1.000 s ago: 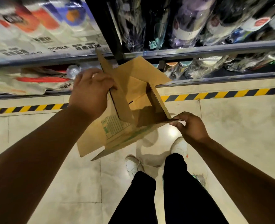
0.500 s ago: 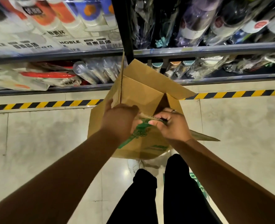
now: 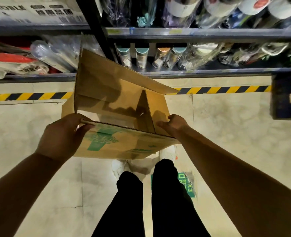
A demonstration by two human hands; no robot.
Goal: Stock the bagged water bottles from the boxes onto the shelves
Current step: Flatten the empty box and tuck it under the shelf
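"Fingers point(image 3: 73, 119) of the left hand point(image 3: 62, 135): how do they lie?"

"Curled over the near rim of the cardboard box point(image 3: 117, 93) at its left corner. The thumb sits below on the outer face, so the wall is pinched between them."

"And the right hand point(image 3: 173, 124)?"

"It grips the near right corner, with its fingers point(image 3: 173, 117) bent over the side wall."

"Where is the box?"

"Both hands hold it up off the floor point(image 3: 226, 125), in front of the shelves and above the person's black trousers point(image 3: 129, 202) and white shoes point(image 3: 117, 166). Its mouth faces up and its far flap stands tall. A green print point(image 3: 100, 139) marks the near outer face. Pale floor seems to show through the bottom, though shadow makes that hard to judge."

"And the bottles?"

"The bagged bottles point(image 3: 141, 57) stand upright in a row on the lower shelf point(image 3: 209, 72), just beyond the box's far flap. Their caps are teal apart from one orange. More wrapped bottles fill the upper shelf point(image 3: 192, 32). Others lie on their sides to the left."

"Anything on the ground?"

"Yellow-and-black striped tape point(image 3: 226, 89) runs along the foot of the shelving, and the box partly covers it."
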